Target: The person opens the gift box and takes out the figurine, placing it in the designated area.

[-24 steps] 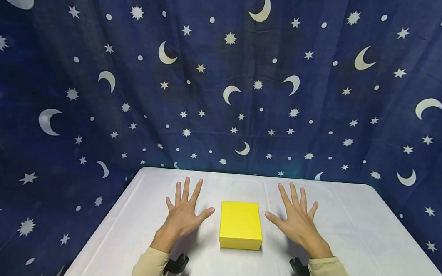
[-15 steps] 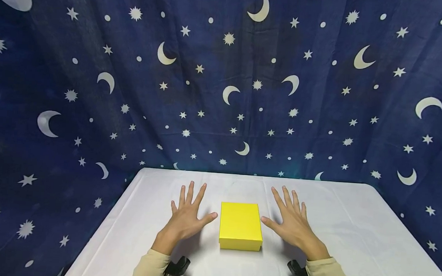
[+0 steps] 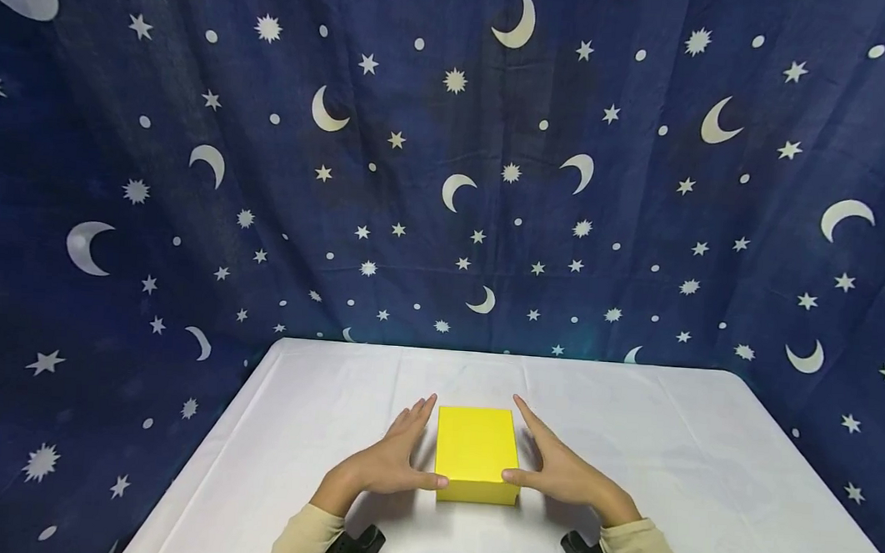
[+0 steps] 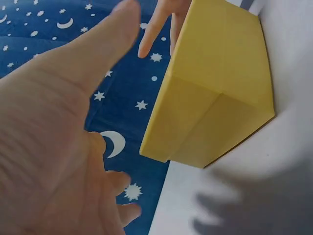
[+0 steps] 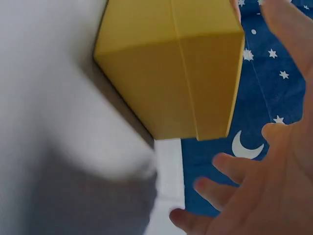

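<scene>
A yellow lidded box (image 3: 476,444) lies flat on the white-covered table, between the two hands. My left hand (image 3: 390,459) is at its left side, fingers stretched forward and thumb by the near left corner. On the opposite side is my right hand (image 3: 566,473), held likewise, its thumb overlapping the near right corner in the head view. In the left wrist view, a gap shows between the left hand (image 4: 54,127) and the box (image 4: 220,63). The right wrist view also shows the right hand (image 5: 269,166) apart from the box (image 5: 166,58). Neither hand grips anything.
The white tablecloth (image 3: 291,436) spreads around the box. Behind the table hangs a dark blue curtain (image 3: 382,290) with moons and stars. Black camera mounts (image 3: 357,546) sit at both wrists, just above the table.
Both hands have moved inward toward the box and a little nearer the person. Their spread fingers have drawn together and turned to line up along its sides. The box stays in place.
</scene>
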